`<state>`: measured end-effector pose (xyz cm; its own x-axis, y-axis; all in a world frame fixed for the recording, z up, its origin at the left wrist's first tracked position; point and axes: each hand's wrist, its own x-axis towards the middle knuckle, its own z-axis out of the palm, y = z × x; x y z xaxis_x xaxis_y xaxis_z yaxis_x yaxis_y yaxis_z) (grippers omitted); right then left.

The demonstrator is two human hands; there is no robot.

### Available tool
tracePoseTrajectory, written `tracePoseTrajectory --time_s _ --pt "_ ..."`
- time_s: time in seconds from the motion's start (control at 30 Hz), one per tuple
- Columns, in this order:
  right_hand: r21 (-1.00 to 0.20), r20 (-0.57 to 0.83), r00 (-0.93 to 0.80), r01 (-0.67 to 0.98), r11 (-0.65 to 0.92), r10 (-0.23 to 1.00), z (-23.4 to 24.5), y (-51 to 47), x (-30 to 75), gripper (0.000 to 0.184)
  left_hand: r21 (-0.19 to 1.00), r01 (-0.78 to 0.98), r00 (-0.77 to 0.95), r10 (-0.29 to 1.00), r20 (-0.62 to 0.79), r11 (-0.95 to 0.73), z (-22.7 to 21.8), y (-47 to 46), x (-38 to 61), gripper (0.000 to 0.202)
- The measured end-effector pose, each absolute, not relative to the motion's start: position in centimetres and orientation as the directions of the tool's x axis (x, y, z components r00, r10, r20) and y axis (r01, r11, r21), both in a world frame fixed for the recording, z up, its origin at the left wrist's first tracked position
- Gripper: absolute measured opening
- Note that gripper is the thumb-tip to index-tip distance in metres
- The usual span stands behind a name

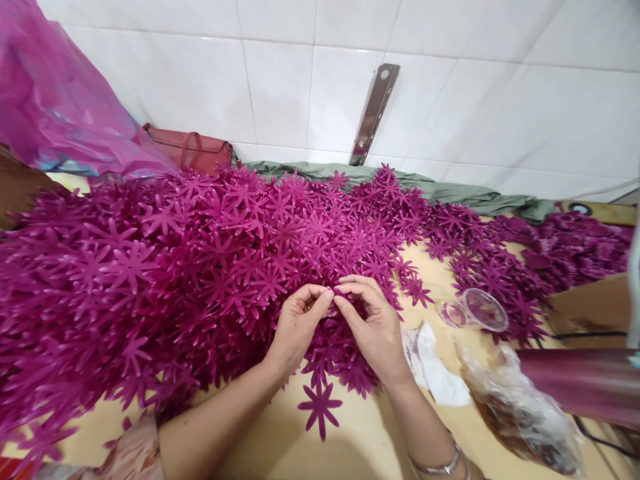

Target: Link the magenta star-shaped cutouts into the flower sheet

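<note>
My left hand (299, 327) and my right hand (374, 327) meet fingertip to fingertip over the front of a large heap of magenta, flower-shaped pieces (250, 227). Each hand is closed in a pinch of thumb and forefinger. A bit of magenta flower piece (339, 292) shows between the tips, mostly covered by the fingers. The right hand's other fingers are loosely bent. Just below the hands, a single flower piece (320, 408) with long narrow petals lies flat on the tan tabletop (280, 433).
To the right are a clear plastic cup (483, 310) on its side, crumpled white tissue (433, 367) and a clear plastic bag (525, 407) with brown contents. A red handbag (193, 148) and pink plastic sheeting (75, 100) stand at the back left, before a tiled wall (280, 87).
</note>
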<state>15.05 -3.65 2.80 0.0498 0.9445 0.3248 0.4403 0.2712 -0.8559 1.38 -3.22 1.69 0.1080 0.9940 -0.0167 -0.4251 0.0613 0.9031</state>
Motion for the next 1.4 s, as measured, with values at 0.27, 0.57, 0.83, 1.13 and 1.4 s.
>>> tracePoseTrajectory --time_s 0.27,0.57,0.83,1.13,1.4 --pt "-0.985 0.127 -0.022 0.116 0.129 0.992 2.4 -3.2 16.1 0.057 0.905 -0.419 0.109 0.993 -0.036 0.078 2.0 -3.4 1.4 0.033" --pt "-0.982 0.111 -0.002 0.152 0.11 0.994 2.4 -3.1 15.9 0.065 0.922 -0.384 0.184 0.983 0.025 0.049 2.1 -3.6 1.4 0.03" --pt "-0.994 -0.051 -0.068 -0.088 -0.057 0.996 3.1 -3.0 15.8 0.075 0.893 -0.445 0.254 0.965 0.058 0.064 1.7 -3.4 1.6 0.035" --pt "-0.987 0.072 -0.028 0.14 0.075 0.997 2.4 -2.9 16.4 0.06 0.932 -0.356 0.208 0.966 0.153 -0.071 2.7 -3.3 1.2 0.034" --pt "-0.987 0.065 -0.059 0.146 0.073 0.996 2.2 -2.9 16.8 0.062 0.948 -0.201 0.199 0.937 0.288 -0.248 1.8 -3.0 0.8 0.019"
